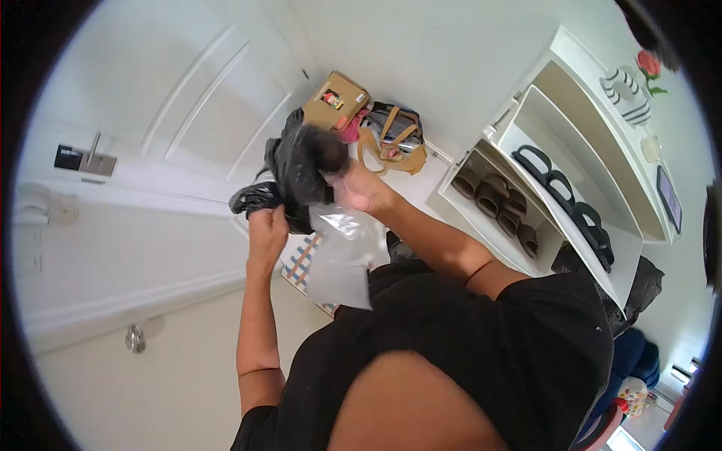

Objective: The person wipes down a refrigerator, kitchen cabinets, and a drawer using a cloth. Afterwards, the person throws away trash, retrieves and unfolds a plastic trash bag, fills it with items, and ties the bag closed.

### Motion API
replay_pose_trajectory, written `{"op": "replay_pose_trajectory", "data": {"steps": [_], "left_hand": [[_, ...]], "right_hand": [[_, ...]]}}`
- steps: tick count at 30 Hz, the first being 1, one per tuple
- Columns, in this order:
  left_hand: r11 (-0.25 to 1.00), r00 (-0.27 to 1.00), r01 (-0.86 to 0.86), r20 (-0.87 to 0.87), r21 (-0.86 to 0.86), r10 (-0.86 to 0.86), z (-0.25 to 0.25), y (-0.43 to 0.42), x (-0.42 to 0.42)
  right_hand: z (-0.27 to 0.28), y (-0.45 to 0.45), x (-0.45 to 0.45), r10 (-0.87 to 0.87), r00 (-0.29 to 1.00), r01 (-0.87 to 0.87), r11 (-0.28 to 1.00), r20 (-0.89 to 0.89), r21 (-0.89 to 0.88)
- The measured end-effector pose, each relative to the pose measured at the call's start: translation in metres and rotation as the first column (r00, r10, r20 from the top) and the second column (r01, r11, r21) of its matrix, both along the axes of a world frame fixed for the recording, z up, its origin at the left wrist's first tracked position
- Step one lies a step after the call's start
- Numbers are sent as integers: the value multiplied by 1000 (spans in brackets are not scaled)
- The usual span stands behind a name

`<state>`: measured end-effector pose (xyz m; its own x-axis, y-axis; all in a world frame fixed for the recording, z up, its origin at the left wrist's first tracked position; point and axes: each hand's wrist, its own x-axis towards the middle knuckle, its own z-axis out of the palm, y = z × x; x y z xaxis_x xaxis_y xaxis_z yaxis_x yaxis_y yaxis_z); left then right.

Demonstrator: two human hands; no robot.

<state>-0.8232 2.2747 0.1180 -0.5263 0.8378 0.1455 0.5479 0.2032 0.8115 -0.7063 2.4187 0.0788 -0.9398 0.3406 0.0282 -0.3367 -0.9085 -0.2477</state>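
Note:
My left hand [268,233] is closed on the gathered edge of a black plastic bag [289,169], which hangs in front of the white door. At the bag's other side my right hand [359,188] is raised and smeared by motion, its fingers partly hidden. A translucent plastic bag [338,259] hangs just below that hand and appears pinched in it. Against the black bag, by my right fingertips, is a dark blurred item [325,149] whose kind I cannot make out.
A cardboard box [336,101] and a grey-and-tan bag [395,135] stand in the corner. To the right, a white shoe cabinet [579,143] has tilted-out compartments holding black slides [560,188] and brown slippers [492,194]. A patterned mat [297,263] lies below.

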Motion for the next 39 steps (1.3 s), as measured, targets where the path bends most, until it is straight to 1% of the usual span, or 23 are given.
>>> {"op": "replay_pose_trajectory", "data": {"steps": [1,4,6,7,9,10,11,13,14,18,19,20,23,24,27,29,30,31,33,34,35,37,39], "left_hand": [[1000,1000,9,0,-3,-9,-5,17,-2],[962,923,237,-340,135,-180,-22,58,-15],[964,903,251,-379,86,-201,-28,78,-27],[965,880,259,-421,34,-221,-32,86,-33],[958,884,256,-433,128,-179,-39,112,-38],[968,898,223,-410,115,-158,-40,121,-39],[977,912,186,-389,102,-132,-41,129,-40],[972,936,138,-346,191,-65,-50,147,-41],[965,929,154,-365,214,-67,-53,156,-44],[979,905,124,-423,159,-46,-62,205,-62],[986,908,93,-418,138,-28,-66,217,-69],[986,935,98,-351,137,-44,-66,228,-74],[962,945,220,-281,163,-169,-90,258,-101],[976,918,217,-334,-32,-215,-97,261,-110],[950,889,305,-339,-62,-308,-116,281,-135],[940,868,332,-363,-81,-338,-131,303,-160],[931,862,315,-354,-188,-363,-142,312,-177],[910,858,293,-340,-293,-385,-154,319,-192],[895,867,358,-260,-266,-424,-168,340,-209],[876,871,365,-218,-315,-441,-174,345,-214],[853,873,374,-171,-365,-456,-181,349,-217],[823,885,407,-52,-397,-463,-193,360,-217],[830,877,447,-20,-334,-480,-202,376,-214]], "right_hand": [[-2,3,-7,-223,968,147,880,119,451],[-14,40,-26,-315,932,168,812,178,558],[-14,60,-35,-738,653,98,307,172,947],[-16,70,-46,-741,649,101,312,175,945],[-29,98,-77,-920,285,-29,-288,-268,957],[-36,109,-86,-938,345,37,-38,-48,999],[-43,120,-90,-941,337,39,-28,-39,999],[-51,140,-98,-893,422,136,232,155,963],[-46,144,-101,-955,293,223,108,40,969],[-76,169,-93,-894,444,-58,37,59,998],[-84,176,-99,-708,621,66,475,337,877],[-84,183,-103,-402,792,92,823,460,561],[-82,190,-107,-462,776,86,752,430,653],[-81,192,-113,-482,760,107,755,436,647],[-96,209,-129,-573,675,106,699,466,707],[-124,226,-142,-665,547,-407,320,508,856],[-126,222,-149,-646,603,-75,539,469,839],[-128,216,-152,-645,591,-74,556,485,828],[-131,217,-151,-562,634,257,801,531,541],[-147,214,-149,-685,548,97,622,480,777],[-161,206,-148,-685,534,106,636,496,764],[-189,193,-141,-669,200,-292,657,716,696],[-245,189,-114,-679,85,-380,654,729,654]]}}
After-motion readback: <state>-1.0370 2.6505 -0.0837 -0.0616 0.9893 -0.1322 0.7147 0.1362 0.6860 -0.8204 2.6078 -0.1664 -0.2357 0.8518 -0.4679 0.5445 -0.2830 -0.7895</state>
